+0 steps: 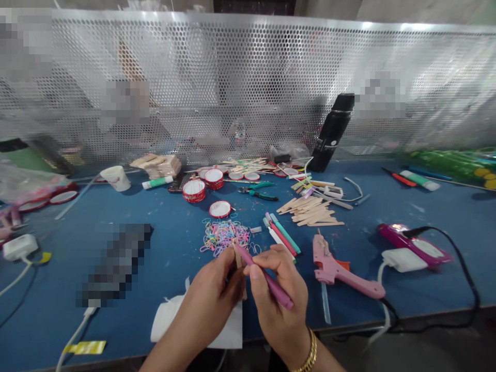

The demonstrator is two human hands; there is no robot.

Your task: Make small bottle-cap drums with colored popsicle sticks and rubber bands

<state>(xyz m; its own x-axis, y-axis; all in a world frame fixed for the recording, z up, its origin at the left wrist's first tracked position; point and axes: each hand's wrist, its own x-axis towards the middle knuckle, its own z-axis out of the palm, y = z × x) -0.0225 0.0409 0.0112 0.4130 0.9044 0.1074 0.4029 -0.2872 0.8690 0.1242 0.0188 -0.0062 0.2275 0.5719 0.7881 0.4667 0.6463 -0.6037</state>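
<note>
In the head view my left hand is closed around a wooden craft stick, held roughly upright. My right hand grips a purple marker, whose tip meets or nearly meets the upper end of the stick. Fingers cover much of the stick. Just beyond my hands lies a pile of small pastel rubber bands. Several capped markers lie right of that pile. Under my left wrist is a sheet of white paper.
A pink glue gun lies at right with its cord, near a magenta power strip. Craft sticks, pliers, red tape rolls and a tilted black bottle sit further back, before a perforated metal screen. A phone lies left.
</note>
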